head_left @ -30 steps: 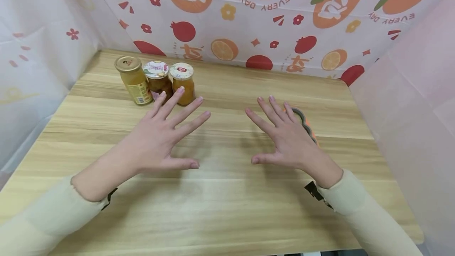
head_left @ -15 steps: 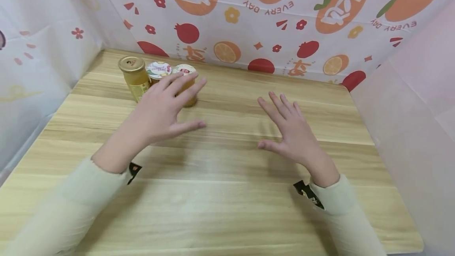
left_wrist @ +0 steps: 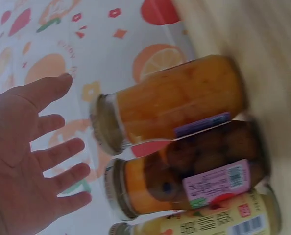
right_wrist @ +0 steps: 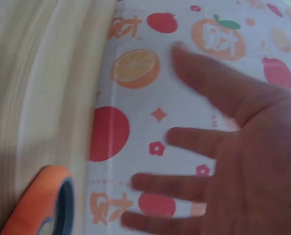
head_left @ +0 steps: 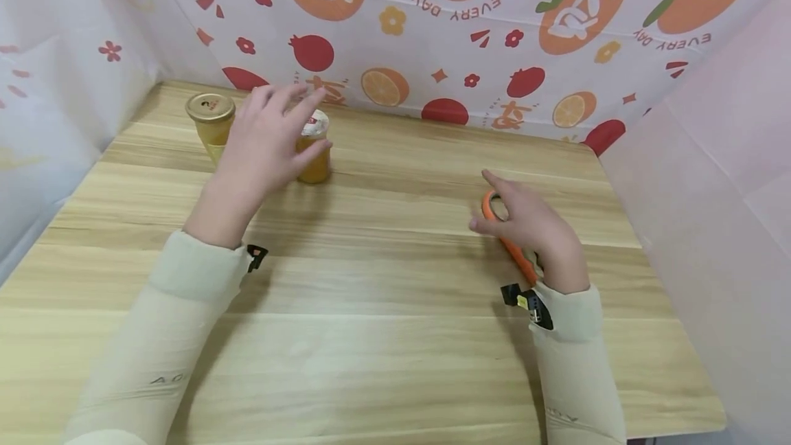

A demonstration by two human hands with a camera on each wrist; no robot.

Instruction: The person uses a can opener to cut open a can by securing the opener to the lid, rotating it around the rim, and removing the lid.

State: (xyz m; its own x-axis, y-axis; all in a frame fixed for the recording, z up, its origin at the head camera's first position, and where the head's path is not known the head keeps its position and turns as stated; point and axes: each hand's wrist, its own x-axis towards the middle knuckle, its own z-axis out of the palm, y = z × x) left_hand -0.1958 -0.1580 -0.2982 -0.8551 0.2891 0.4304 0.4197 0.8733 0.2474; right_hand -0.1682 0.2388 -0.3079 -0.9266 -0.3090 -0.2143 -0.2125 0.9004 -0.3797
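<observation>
My left hand (head_left: pixel 262 139) hovers over the jars at the back left, fingers relaxed and slightly bent, thumb out to the right. In the left wrist view its fingertips stay apart from the lids. That view shows a jar of orange fruit (left_wrist: pixel 175 103), a jar of dark round fruit (left_wrist: pixel 160 183) and a yellow-labelled jar (left_wrist: pixel 224 221) side by side. From the head, my hand hides the dark jar. On the right, my right hand (head_left: pixel 537 225) is above an orange jar opener (head_left: pixel 518 258) with a grey scalloped inner edge, partly hiding it. This hand holds nothing.
Jars and opener rest on a wood-grain table (head_left: pixel 371 349). A fruit-printed curtain (head_left: pixel 457 40) closes off the back, and pale sheets (head_left: pixel 704 177) hang along both sides. Each wrist carries a small black device (head_left: pixel 535 307).
My left hand has moved forward to above the jars, its fingers less spread. My right hand has shifted right and turned over the jar opener, uncovering more of its orange side.
</observation>
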